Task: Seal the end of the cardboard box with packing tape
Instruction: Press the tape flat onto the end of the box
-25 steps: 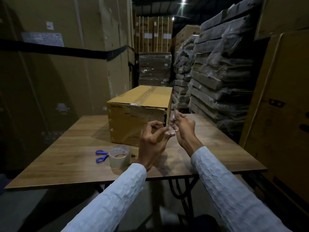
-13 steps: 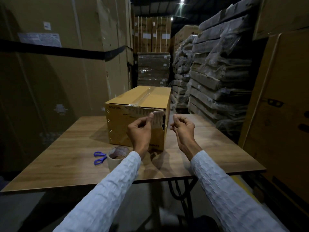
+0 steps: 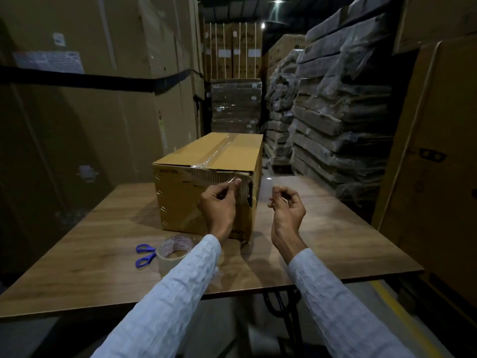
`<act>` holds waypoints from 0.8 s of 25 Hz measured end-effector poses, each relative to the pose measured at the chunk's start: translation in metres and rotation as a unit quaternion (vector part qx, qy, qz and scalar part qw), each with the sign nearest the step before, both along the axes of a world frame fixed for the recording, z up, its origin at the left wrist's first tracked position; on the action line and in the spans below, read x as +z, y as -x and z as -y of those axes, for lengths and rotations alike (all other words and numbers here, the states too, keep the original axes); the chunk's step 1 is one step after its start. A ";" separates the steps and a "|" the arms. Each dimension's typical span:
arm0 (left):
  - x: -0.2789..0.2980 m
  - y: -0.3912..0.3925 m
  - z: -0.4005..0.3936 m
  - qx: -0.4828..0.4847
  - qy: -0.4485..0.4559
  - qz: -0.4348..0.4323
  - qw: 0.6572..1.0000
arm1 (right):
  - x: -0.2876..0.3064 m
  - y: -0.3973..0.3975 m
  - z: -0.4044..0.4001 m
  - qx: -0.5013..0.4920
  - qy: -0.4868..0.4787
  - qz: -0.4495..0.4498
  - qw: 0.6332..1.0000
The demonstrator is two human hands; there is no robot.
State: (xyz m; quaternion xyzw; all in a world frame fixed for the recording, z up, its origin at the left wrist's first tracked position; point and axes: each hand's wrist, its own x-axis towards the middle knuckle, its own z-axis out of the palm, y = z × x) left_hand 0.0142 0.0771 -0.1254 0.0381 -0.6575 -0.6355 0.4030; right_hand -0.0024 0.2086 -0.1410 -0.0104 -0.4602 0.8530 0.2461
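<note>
A long cardboard box [image 3: 185, 200] lies on the wooden table [image 3: 335, 239], its near end facing me with a torn strip along the top edge. Clear tape runs along its top seam. My left hand [image 3: 219, 202] is at the upper right of that end face and pinches one end of a clear strip of tape [image 3: 267, 188]. My right hand [image 3: 287, 208] is just right of the box corner, fingers curled, pinching the strip's other end. The strip is hard to see across the corner. A roll of packing tape [image 3: 174, 251] stands near my left sleeve.
Blue-handled scissors [image 3: 144, 254] lie left of the tape roll. Tall cartons wall the left side. Wrapped stacks of flat cardboard [image 3: 335, 120] fill the right, with more cartons at the far right. The table's front edge is close to me.
Both hands rose from in front of the box's lower end to its top right corner and spread apart, the left one now at the end face with the tape.
</note>
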 end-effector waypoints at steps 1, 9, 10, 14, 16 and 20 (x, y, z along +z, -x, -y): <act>-0.001 0.002 0.000 0.002 -0.005 -0.006 1.000 | -0.002 0.001 0.001 -0.002 0.003 0.000 1.000; -0.007 0.004 0.002 -0.004 -0.017 -0.098 0.995 | -0.008 0.006 0.003 -0.006 -0.003 -0.018 1.000; -0.007 0.005 0.002 -0.007 -0.017 -0.101 0.995 | -0.008 0.006 0.002 -0.005 -0.001 -0.020 1.000; -0.005 0.010 0.003 -0.001 -0.019 -0.113 0.993 | -0.006 0.008 0.003 -0.006 -0.001 -0.016 1.000; -0.005 0.011 0.002 0.008 -0.011 -0.118 0.993 | -0.005 0.011 0.004 -0.007 -0.002 -0.011 1.000; -0.011 0.020 0.003 0.027 0.020 -0.124 0.992 | -0.006 0.016 0.004 -0.005 -0.003 -0.001 1.000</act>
